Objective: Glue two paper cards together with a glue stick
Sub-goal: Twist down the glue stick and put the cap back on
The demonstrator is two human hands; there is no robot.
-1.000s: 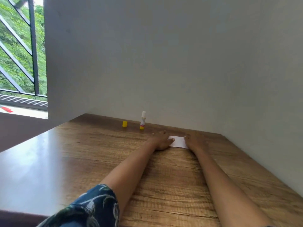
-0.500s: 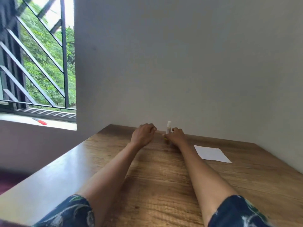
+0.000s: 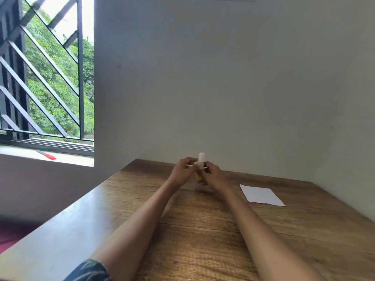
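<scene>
Patterned sleeve at near edge, left forearm. Wooden table, both bare forearms stretched across it. White paper card flat on table, right of the hands, apart from them. Left hand and right hand, fingers closed on upright glue stick between them, near the wall

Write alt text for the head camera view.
Both hands, left hand and right hand, hold an upright glue stick above a wooden table. A white paper card lies flat to their right.
</scene>
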